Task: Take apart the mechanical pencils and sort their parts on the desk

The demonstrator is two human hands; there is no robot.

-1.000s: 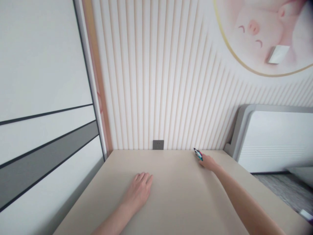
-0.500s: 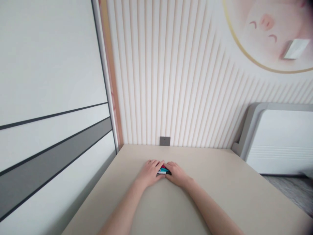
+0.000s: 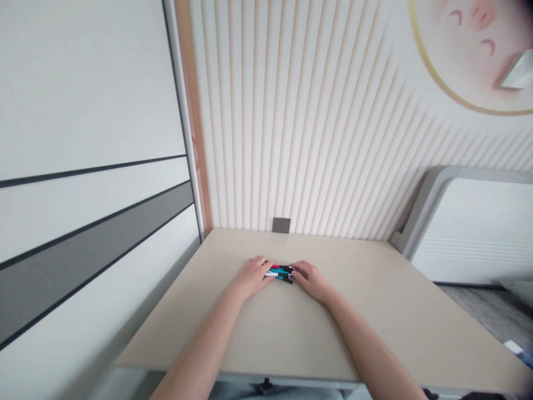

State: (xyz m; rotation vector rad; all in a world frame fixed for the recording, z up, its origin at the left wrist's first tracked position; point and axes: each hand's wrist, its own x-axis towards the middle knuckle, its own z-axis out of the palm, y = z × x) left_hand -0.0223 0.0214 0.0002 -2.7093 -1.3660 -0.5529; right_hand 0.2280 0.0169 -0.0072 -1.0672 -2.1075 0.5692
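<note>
Several pens (image 3: 283,271), long axes running left to right, bridge the gap between left hand (image 3: 251,278), wrapped round one end, and right hand (image 3: 313,282) (grip closure unclear) at the other.

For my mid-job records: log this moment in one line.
left hand: over left ends of pens | right hand: at their right ends | pens: bunched, spanning between hands | surface: pale tabletop
</note>
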